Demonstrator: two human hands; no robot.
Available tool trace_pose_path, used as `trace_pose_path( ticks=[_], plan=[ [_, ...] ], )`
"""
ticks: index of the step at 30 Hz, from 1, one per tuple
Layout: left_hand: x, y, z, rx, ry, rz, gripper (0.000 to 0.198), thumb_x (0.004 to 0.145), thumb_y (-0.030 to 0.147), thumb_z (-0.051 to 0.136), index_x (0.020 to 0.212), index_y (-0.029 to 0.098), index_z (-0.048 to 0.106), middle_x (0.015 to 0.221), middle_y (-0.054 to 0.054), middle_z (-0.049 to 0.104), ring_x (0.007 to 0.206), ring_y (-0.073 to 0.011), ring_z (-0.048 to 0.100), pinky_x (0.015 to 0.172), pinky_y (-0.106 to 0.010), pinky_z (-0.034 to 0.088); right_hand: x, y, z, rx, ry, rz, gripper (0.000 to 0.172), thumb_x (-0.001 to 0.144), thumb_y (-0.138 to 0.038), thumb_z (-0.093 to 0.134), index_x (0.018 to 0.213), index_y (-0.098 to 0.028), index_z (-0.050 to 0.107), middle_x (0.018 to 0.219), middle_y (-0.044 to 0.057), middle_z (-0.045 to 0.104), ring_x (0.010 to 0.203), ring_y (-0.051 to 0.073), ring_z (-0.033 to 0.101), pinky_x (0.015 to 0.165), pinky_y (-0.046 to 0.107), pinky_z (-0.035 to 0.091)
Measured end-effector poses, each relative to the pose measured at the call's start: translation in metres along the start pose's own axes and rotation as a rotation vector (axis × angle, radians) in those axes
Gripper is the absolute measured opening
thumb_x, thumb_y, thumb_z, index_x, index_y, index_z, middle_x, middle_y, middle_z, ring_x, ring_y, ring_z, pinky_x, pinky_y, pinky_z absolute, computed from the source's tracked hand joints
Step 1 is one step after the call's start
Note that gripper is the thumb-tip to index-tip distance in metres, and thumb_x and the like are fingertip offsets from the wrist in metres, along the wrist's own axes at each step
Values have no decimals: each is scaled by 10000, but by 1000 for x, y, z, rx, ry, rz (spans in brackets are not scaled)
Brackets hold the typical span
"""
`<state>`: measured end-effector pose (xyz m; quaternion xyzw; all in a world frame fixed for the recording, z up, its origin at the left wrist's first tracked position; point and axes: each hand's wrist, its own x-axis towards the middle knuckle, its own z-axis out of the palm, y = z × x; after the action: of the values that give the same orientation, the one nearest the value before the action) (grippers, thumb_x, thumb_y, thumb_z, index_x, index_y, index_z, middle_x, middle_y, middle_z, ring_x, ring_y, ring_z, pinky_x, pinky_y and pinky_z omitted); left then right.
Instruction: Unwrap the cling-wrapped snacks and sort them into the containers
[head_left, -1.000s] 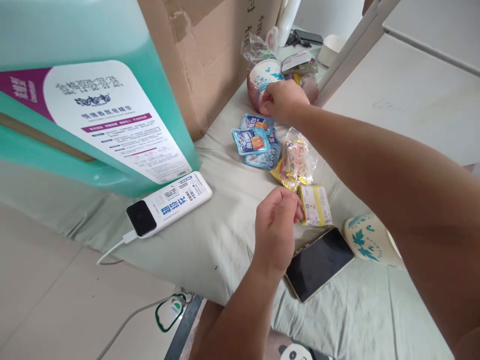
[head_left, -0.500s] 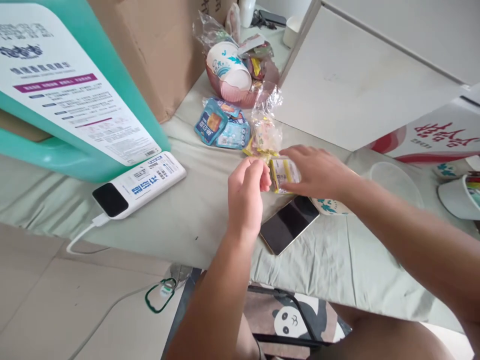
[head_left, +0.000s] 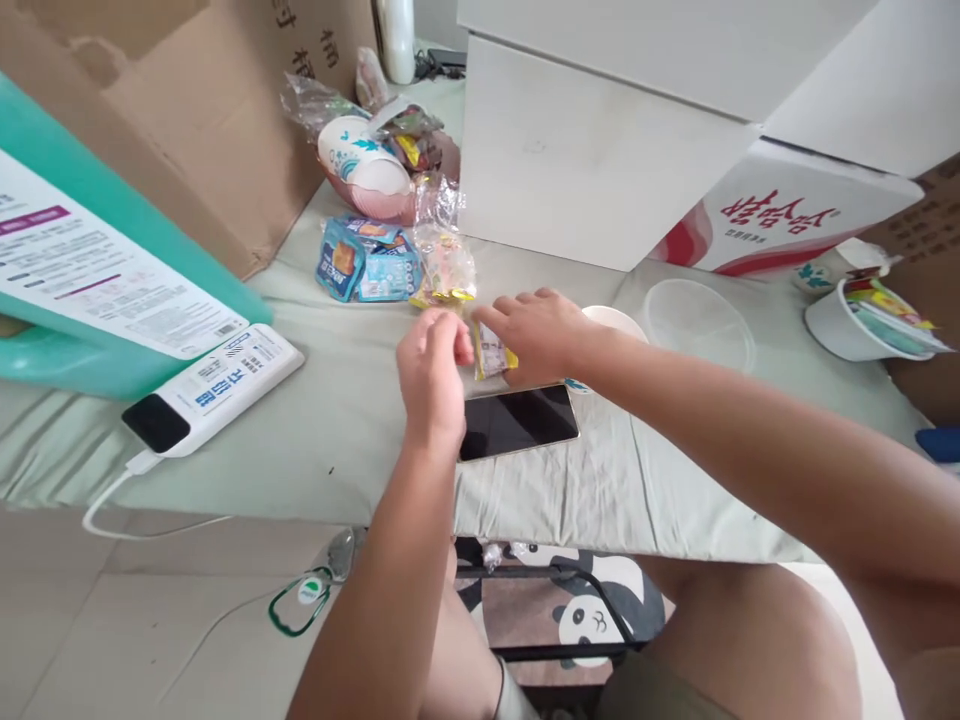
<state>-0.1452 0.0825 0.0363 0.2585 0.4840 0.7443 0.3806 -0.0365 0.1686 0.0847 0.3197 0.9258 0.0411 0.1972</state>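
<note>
My left hand (head_left: 435, 365) hovers at the middle of the table with its fingers curled in. Whatever may be inside them is hidden. Just right of it, my right hand (head_left: 536, 335) is bent over a small yellow-and-white snack packet (head_left: 491, 355), fingers at its top edge and thumb at its lower right. A black smartphone (head_left: 519, 422) lies screen up beneath the hands. Beyond them sit a clear bag with yellow-edged wrapping (head_left: 446, 270) and several blue snack packets (head_left: 367, 260). Partly behind my right wrist stands a paper bowl (head_left: 615, 322).
A white power bank (head_left: 217, 390) with a cable lies left, beside a green jug (head_left: 135, 260). A pink bowl (head_left: 367, 200) holds a paper cup and wrappers at the back. On the right are a clear round lid (head_left: 697, 325) and a white tub (head_left: 844, 325) of packets.
The view has swung right, so the table's things appear further left. My right hand has come down closer over the yellow-and-white packet. My left hand stays curled beside it.
</note>
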Motion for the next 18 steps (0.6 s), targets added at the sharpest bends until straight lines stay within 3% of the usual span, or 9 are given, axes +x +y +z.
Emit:
trace_pose_path(
  ticks=[2, 4, 8, 11, 13, 16, 18],
  plan=[
    [-1, -1, 4, -23, 63, 62, 304, 871, 262, 627, 598, 206, 505, 622, 13, 451, 606, -114, 445, 610, -244, 408, -22, 2, -9, 40, 147, 45, 788, 812, -352, 670, 1540, -199, 412, 1445, 176, 575, 1258, 403, 596, 1012, 524, 480],
    [-5, -2, 9, -91, -17, 23, 270, 870, 326, 691, 660, 210, 568, 652, 12, 498, 636, -119, 508, 635, -245, 448, -49, 5, -13, 109, 275, 85, 817, 839, -377, 648, 1590, -250, 352, 1570, 147, 481, 1371, 399, 510, 1075, 529, 445],
    [-26, -7, 26, -190, -541, -305, 405, 771, 559, 835, 940, 210, 718, 812, -37, 664, 866, -221, 702, 736, -293, 542, -114, 1, 7, 146, 371, 197, 738, 905, -469, 573, 1604, -422, 340, 1667, 43, 375, 1522, 379, 352, 1164, 583, 371],
    [-48, -16, 39, -144, -768, -462, 415, 742, 430, 901, 1060, 222, 735, 977, -62, 738, 1004, -244, 731, 839, -308, 571, -165, -3, 44, 183, 359, 300, 682, 865, -588, 573, 1530, -534, 434, 1619, 18, 435, 1586, 413, 244, 1154, 671, 354],
    [-63, -23, 48, -134, -824, -536, 362, 771, 370, 879, 1072, 226, 738, 1011, -63, 757, 992, -230, 738, 864, -311, 579, -196, 1, 75, 265, 445, 469, 643, 863, -570, 531, 1501, -516, 486, 1544, 73, 505, 1569, 409, 295, 1128, 681, 391],
    [-87, -33, 60, -123, -912, -663, 307, 793, 347, 858, 1040, 216, 731, 1011, -67, 765, 949, -212, 739, 839, -295, 582, -232, 20, 124, 414, 733, 863, 535, 956, -424, 363, 1452, -383, 560, 1324, 178, 620, 1355, 344, 565, 1076, 589, 493],
    [-101, -39, 69, -128, -950, -748, 354, 788, 308, 870, 1089, 233, 700, 1009, -59, 766, 921, -197, 733, 793, -278, 579, -245, 37, 153, 483, 790, 1040, 466, 972, -407, 368, 1361, -320, 609, 1227, 181, 659, 1256, 329, 622, 1061, 539, 519]
  ],
)
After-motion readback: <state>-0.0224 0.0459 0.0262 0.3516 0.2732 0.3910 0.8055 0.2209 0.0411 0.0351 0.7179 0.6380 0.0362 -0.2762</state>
